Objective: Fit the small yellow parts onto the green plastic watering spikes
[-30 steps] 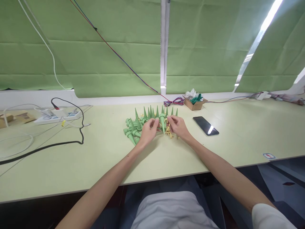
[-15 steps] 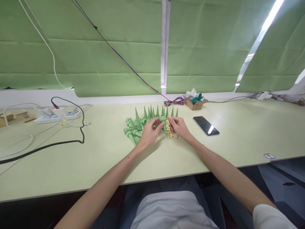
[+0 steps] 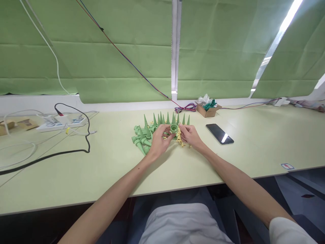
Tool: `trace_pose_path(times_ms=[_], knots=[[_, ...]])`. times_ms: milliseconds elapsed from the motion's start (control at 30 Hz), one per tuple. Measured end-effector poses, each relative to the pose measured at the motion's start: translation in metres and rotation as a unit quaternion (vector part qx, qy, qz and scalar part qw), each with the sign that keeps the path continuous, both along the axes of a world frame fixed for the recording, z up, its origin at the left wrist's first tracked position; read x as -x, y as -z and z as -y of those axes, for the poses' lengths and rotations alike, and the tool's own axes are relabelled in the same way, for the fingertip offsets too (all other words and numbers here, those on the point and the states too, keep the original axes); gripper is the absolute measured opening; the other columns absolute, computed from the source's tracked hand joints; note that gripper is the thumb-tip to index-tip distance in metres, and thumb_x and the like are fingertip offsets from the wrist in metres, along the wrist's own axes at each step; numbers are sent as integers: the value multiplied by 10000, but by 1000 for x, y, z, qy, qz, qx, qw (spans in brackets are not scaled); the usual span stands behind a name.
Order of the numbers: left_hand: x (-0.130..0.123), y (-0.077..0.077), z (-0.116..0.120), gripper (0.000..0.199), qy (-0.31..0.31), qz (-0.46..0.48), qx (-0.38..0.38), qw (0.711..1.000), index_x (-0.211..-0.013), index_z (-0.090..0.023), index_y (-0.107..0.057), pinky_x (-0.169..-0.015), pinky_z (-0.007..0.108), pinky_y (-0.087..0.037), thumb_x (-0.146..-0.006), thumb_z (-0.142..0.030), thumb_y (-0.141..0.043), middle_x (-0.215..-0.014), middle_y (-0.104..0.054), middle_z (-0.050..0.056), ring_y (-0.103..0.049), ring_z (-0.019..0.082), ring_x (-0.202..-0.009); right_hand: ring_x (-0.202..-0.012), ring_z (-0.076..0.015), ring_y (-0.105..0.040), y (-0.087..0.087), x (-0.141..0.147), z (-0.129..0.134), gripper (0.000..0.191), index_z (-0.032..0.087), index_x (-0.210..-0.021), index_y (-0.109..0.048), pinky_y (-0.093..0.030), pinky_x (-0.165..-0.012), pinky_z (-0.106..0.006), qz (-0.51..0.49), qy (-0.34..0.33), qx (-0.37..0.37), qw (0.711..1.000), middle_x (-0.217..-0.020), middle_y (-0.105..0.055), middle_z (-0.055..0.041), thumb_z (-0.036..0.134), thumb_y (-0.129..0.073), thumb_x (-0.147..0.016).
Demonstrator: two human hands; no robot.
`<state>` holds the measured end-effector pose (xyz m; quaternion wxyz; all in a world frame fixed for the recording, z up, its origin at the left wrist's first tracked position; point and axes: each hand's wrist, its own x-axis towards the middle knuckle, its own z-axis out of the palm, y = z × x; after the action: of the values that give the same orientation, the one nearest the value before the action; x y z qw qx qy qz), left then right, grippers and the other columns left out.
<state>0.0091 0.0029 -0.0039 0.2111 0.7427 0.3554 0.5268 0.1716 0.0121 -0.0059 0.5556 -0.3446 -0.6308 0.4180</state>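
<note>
My left hand (image 3: 161, 139) grips a green plastic watering spike (image 3: 174, 128) between thumb and fingers, its round hollow end facing up toward me. Close beside that rim, my right hand (image 3: 190, 135) is closed in a pinch; whatever its fingertips hold is too small or hidden to make out. Small yellow plastic pieces (image 3: 179, 141) lie in a heap under and between my hands. More green spikes lie piled (image 3: 139, 142) left of my left hand, and a row of green cones (image 3: 168, 118) stands point up behind both hands.
A black phone (image 3: 219, 134) lies to the right. Behind it stands a small cardboard box (image 3: 208, 111) with clear plastic and green material, beside a coiled red-blue wire (image 3: 186, 107). At left are a white power strip (image 3: 61, 124) and a black cable (image 3: 50, 156).
The spike in my left hand has turned from pointing down toward me to showing its open round end. My right hand stays close by, still pinched.
</note>
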Motion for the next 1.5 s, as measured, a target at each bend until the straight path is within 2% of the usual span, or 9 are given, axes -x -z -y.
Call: trace_pose_path(times_ms=[200,367,500,600,767,900,1067,1233,1500], knots=[[-4,0,3,171,-28,-7,51,998,-908,-207,-472,-627,255,-495,-838,-273,-613,-855,-572,12,-592,141,-756,-392,-99,-414,0,0,3,528,206,-578,-435,-333,-423,-253,65,57,-64,994,-463,-431,32,602,-453,-926],[-5,-2,-1,262,39,118,162,979,-867,-201,-484,-577,287,-534,-903,-455,-534,-800,-529,6,-609,145,-679,-508,-122,-491,-5,-2,8,484,203,-628,-469,-385,-520,-248,130,138,-123,974,-550,-537,-2,566,-437,-947],[-6,-5,-2,438,72,193,267,942,-823,-178,-522,-510,297,-529,-862,-614,-537,-782,-507,15,-618,154,-629,-527,-124,-478,-5,-2,9,461,196,-674,-540,-378,-544,-245,167,136,-140,966,-550,-538,0,542,-430,-958],[-7,-6,-1,469,95,192,294,932,-801,-169,-536,-499,290,-527,-817,-635,-594,-815,-537,31,-631,156,-632,-532,-121,-465,-4,-2,8,456,193,-679,-548,-370,-559,-245,184,126,-149,963,-558,-533,4,529,-428,-963],[-4,-8,3,433,103,159,263,946,-779,-168,-552,-505,289,-547,-815,-595,-621,-779,-539,17,-619,144,-602,-541,-120,-444,-3,-3,7,480,197,-654,-511,-348,-565,-251,205,135,-151,958,-583,-527,2,544,-404,-967],[-2,-10,6,368,85,98,195,972,-829,-174,-565,-496,268,-552,-849,-540,-601,-831,-567,23,-590,116,-574,-528,-117,-391,-2,-2,7,488,205,-631,-439,-319,-556,-256,214,138,-151,955,-555,-458,19,551,-387,-971],[-2,-8,6,312,61,70,138,986,-923,-177,-552,-536,264,-592,-847,-471,-620,-957,-558,54,-610,140,-735,-519,-110,-321,-1,-1,7,475,208,-618,-350,-265,-538,-263,220,146,-155,952,-540,-348,39,523,-387,-972],[-1,-3,6,277,42,38,101,993,-1013,-192,-533,-559,259,-598,-859,-408,-612,-1086,-527,72,-614,144,-809,-523,-105,-327,-1,-1,6,462,202,-610,-335,-255,-539,-262,213,139,-150,955,-539,-347,39,479,-394,-975],[0,1,7,84,2,-71,-68,995,-986,-212,-559,-641,253,-577,-915,-254,-544,-1017,-522,63,-568,163,-919,-521,-109,-343,1,-2,0,525,205,-575,-323,-266,-519,-261,195,120,-111,967,-511,-346,34,568,-389,-948]])
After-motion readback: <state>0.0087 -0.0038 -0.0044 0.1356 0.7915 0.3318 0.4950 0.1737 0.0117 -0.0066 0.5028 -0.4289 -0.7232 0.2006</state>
